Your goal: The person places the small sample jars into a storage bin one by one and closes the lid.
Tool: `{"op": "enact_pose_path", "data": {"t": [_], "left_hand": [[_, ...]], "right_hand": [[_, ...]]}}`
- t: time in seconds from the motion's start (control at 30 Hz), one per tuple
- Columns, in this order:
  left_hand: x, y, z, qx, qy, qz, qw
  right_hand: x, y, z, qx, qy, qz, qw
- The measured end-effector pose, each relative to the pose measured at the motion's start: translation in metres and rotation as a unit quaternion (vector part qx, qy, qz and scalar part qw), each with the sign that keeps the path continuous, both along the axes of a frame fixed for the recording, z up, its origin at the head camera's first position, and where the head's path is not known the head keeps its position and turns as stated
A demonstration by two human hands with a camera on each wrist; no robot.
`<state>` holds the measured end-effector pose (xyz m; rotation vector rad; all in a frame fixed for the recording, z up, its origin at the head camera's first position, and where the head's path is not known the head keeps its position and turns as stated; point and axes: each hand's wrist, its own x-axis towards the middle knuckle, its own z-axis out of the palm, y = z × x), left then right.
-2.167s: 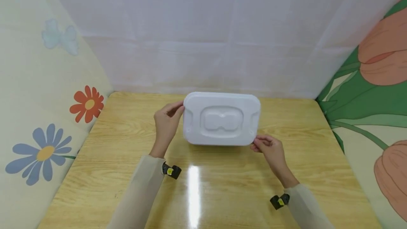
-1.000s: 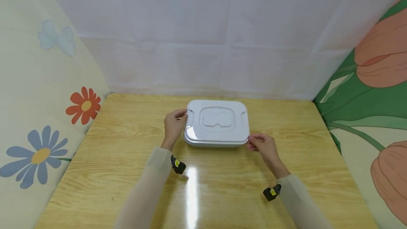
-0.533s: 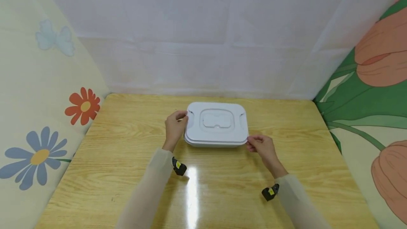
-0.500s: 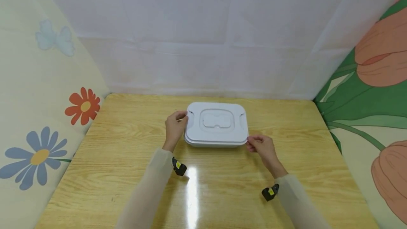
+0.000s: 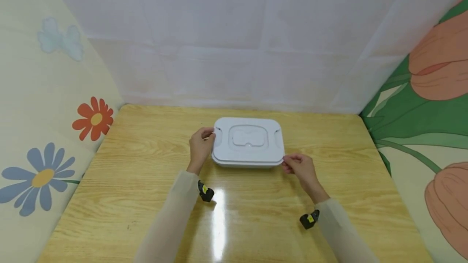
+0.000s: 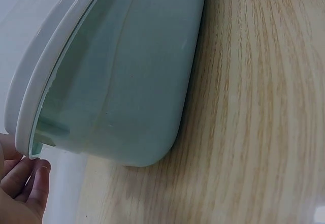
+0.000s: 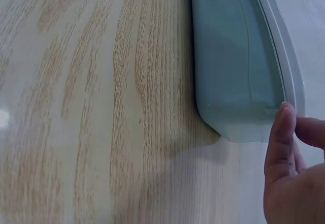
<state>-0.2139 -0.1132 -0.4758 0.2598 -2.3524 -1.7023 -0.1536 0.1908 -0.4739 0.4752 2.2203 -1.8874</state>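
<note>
A white rectangular lid (image 5: pixel 248 137) with rounded corners and a raised middle panel covers a food storage box near the back of the table. The box's pale green, see-through body (image 6: pixel 147 66) stands on the wood in the left wrist view. At the lid's left side, my left hand (image 5: pixel 200 147) pinches the rim between thumb and fingers. My right hand (image 5: pixel 302 170) pinches the rim at the front right corner; the right wrist view shows its thumb and fingertips right at the white edge. What the box holds is hidden.
The wooden table (image 5: pixel 153 198) runs back to a white cloth backdrop (image 5: pixel 234 44). Flower-printed panels stand on the left (image 5: pixel 25 92) and right (image 5: pixel 435 117). A bright light reflection lies on the wood in front of the box.
The lid was higher and tilted towards the head camera; it has come down flat over the body, both hands lowering with it. In the last half second there is hardly any movement.
</note>
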Motion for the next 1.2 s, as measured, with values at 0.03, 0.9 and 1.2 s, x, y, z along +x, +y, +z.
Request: {"op": "enact_pose_path", "data": {"t": [0.03,0.9,1.2], "left_hand": [[0.000,0.001,0.000,0.001,-0.002,0.001,1.0000],[0.003,0.000,-0.008,-0.029,-0.004,0.014,0.9995],[0.002,-0.007,0.002,-0.100,0.007,-0.026,0.9946]], "right_hand": [[0.000,0.001,0.000,0.000,-0.001,0.000,1.0000],[-0.003,-0.004,-0.001,0.000,-0.011,-0.016,0.9998],[-0.009,-0.005,0.002,0.024,-0.016,0.012,0.9995]]}}
